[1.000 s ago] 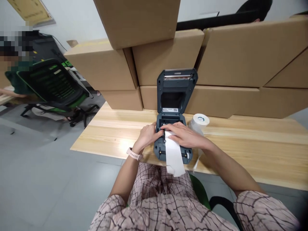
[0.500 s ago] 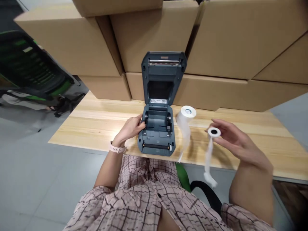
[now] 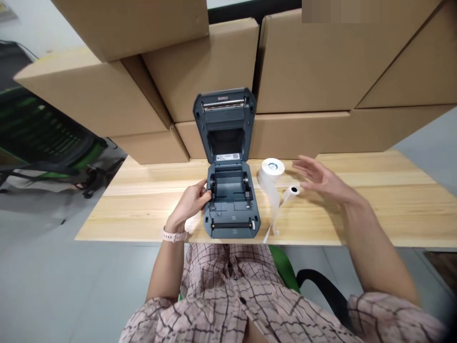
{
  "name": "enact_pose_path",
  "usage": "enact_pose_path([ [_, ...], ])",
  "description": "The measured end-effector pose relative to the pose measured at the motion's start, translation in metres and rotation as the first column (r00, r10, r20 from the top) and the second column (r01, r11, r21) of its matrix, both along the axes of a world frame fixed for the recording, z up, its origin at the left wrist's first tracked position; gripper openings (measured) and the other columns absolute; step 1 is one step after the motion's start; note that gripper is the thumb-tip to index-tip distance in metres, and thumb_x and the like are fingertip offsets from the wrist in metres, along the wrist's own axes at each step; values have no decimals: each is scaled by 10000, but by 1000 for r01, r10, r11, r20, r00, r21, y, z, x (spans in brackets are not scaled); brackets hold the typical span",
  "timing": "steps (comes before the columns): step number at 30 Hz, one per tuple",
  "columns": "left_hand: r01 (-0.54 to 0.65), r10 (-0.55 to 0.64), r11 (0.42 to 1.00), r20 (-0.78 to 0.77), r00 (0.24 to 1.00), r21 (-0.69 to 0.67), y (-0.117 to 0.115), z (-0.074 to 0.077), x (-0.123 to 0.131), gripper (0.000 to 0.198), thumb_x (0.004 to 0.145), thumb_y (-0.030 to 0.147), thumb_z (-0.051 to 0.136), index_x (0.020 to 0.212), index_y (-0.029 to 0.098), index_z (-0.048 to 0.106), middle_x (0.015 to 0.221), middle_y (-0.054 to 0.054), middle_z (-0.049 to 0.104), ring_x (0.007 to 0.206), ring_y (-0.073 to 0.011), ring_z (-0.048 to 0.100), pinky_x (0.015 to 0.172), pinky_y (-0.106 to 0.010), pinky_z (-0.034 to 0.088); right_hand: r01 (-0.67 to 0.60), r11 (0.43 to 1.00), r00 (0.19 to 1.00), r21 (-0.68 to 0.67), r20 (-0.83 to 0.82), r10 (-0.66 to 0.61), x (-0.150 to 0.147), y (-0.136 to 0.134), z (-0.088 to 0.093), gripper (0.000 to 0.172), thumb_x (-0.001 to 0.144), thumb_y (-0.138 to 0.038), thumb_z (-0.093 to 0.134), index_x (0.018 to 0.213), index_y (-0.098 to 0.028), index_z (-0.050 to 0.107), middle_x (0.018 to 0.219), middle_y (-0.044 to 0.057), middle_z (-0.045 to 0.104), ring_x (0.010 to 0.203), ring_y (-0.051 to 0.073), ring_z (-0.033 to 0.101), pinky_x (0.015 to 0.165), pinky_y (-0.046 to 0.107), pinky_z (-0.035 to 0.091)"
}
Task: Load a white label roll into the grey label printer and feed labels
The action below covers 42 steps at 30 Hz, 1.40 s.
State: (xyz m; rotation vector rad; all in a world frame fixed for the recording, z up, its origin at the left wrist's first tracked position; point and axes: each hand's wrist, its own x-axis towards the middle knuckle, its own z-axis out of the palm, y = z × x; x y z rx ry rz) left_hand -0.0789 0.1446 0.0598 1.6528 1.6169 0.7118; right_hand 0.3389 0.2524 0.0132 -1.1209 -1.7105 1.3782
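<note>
A dark grey label printer [image 3: 232, 202] sits on the table with its lid raised. My left hand [image 3: 192, 202] grips the printer's left side, thumb on the rim and fingers curled at the edge. The roll bay between its two holders has no roll in it. Right of the printer stands a larger white label roll [image 3: 273, 167], its loose strip trailing to the front edge. Beside that lies a small white paper roll [image 3: 293, 191] with a dark core and a hanging tail. My right hand [image 3: 323, 180] is open just right of the small roll, fingers spread and holding nothing.
Cardboard boxes [image 3: 303, 71] are stacked along the back of the wooden table [image 3: 143, 190]. A black and green chair [image 3: 46, 128] stands on the floor at the left. Part of another person's foot shows near its base.
My right hand has set the small paper roll down nearer the larger roll and let go of it. My left hand stays on the printer. The view has shifted somewhat.
</note>
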Motion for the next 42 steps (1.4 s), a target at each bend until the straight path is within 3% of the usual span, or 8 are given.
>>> enact_pose_path([
  [4,8,-5,1000,92,996,-30,1,-1,-2,335,891,267,540,1168,142,681,548,89,519,473,-105,511,531,-211,382,-202,979,973,-1,117,201,-32,47,4,943,618,-452,976,1459,-289,582,1573,145,589,1426,356,591,1195,616,494],
  [9,9,-7,1000,121,993,-16,2,-5,-3,417,885,265,545,1258,133,677,529,97,539,464,-101,523,535,-204,397,-272,962,960,-12,72,272,-66,62,1,787,576,-479,985,1254,-192,705,1228,155,786,1054,302,748,942,479,626],
  [15,16,-10,999,147,989,-39,3,-6,-5,490,887,277,554,1340,113,646,506,98,557,445,-114,557,510,-206,413,-390,915,913,109,-81,399,-76,37,56,851,686,-729,825,1333,-200,666,1248,164,774,1042,294,760,818,409,597],
  [18,21,-17,999,160,987,-27,3,-7,-5,515,889,272,550,1371,110,634,497,101,560,432,-112,552,518,-207,422,-579,771,815,264,181,550,-120,16,93,782,684,-675,851,1283,-201,685,1158,101,791,980,270,750,814,387,589],
  [22,36,-35,999,139,990,-3,4,-9,-6,480,870,246,537,1315,111,658,496,96,573,435,-115,557,531,-213,426,-704,640,655,307,629,419,-184,3,110,532,725,-523,865,1155,-234,741,1089,67,797,892,263,725,761,375,561],
  [32,51,-55,998,116,992,33,7,-14,-7,463,887,286,525,1285,91,659,469,94,556,441,-126,551,561,-226,431,-765,627,488,145,765,420,-201,2,101,631,762,-490,865,1278,-167,699,1177,85,782,988,289,703,847,403,527],
  [36,34,-38,998,102,994,44,7,-14,-6,446,898,299,520,1265,95,669,474,86,565,440,-128,547,556,-228,422,-759,650,439,36,766,469,-203,1,109,755,758,-572,858,1350,-147,662,1328,148,737,1143,368,675,966,446,503],
  [42,46,-50,998,84,995,45,7,-12,-4,396,880,267,495,1196,111,675,466,85,551,433,-133,551,551,-231,414,-717,696,299,-42,883,362,-216,1,104,829,815,-636,799,1417,-95,622,1418,236,683,1270,437,653,994,474,498],
])
